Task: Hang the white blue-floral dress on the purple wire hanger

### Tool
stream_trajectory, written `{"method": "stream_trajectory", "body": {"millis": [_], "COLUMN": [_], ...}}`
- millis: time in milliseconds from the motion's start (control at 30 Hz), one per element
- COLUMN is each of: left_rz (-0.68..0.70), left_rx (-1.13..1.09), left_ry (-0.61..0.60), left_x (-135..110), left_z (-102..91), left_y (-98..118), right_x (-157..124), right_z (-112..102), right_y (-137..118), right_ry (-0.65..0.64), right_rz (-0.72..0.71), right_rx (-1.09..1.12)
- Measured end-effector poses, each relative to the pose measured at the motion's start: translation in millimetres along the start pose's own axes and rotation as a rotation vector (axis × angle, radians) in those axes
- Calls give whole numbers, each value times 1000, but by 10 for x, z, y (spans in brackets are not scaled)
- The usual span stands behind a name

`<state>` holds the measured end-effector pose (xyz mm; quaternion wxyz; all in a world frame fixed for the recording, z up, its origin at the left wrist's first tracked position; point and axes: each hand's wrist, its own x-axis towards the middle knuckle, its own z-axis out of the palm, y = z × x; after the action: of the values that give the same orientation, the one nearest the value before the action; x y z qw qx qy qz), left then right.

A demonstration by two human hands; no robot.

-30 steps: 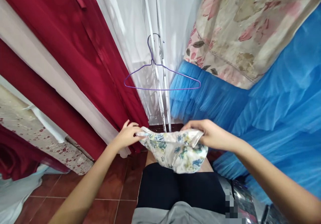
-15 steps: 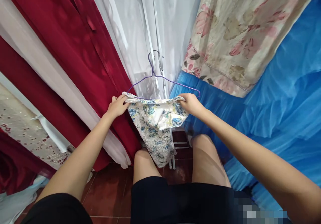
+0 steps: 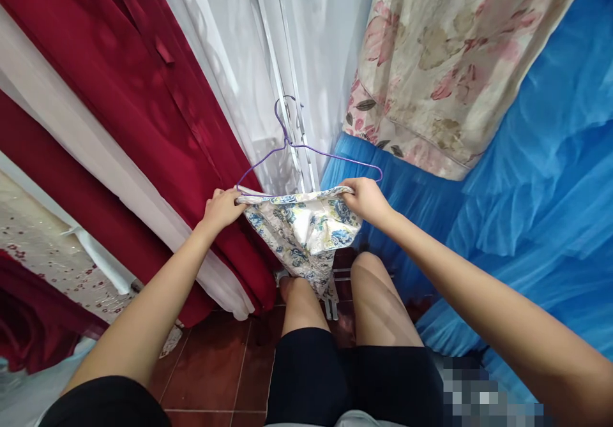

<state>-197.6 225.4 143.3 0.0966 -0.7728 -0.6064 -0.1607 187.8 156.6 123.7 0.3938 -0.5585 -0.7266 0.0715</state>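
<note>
My left hand (image 3: 221, 208) and my right hand (image 3: 366, 198) each pinch one end of a small white cloth with a blue and yellow flower print (image 3: 302, 228). The cloth is stretched between them and its lower part hangs down toward my knees. Its top edge lies along the bottom bar of a purple wire hanger (image 3: 306, 152), which hangs from a white upright rail (image 3: 287, 95). Whether the cloth rests over the bar I cannot tell.
Hanging fabrics crowd round: dark red drapes (image 3: 143, 95) on the left, sheer white curtain (image 3: 311, 44) behind the rail, a beige rose-print cloth (image 3: 454, 63) upper right, blue tulle (image 3: 527, 191) on the right. Red floor tiles (image 3: 225, 363) lie below my legs.
Both hands lifted the flowered cloth from lap height up to the hanger's bottom bar and spread it out. In the last half second they barely moved.
</note>
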Motion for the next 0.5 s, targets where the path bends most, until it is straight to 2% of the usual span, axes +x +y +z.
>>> {"method": "stream_trajectory", "body": {"millis": [100, 167, 233, 300, 367, 500], "left_rz": [106, 203, 274, 284, 228, 91], "left_rx": [-45, -175, -351, -498, -590, -652], "left_ry": [266, 381, 387, 333, 335, 511], "left_x": [-40, -41, -16, 21, 47, 8], "left_z": [-147, -250, -319, -344, -341, -321], "left_y": [72, 148, 239, 330, 410, 545], "right_x": [11, 19, 4, -47, -127, -233], "right_z": [-47, -73, -82, -79, -84, -194], "right_y": [-20, -5, 30, 75, 123, 225], "right_ry": [-8, -44, -111, -146, -63, 282], "right_rz": [23, 9, -48, -111, -137, -71], "right_rx": [-58, -28, 79, 194, 259, 191]}}
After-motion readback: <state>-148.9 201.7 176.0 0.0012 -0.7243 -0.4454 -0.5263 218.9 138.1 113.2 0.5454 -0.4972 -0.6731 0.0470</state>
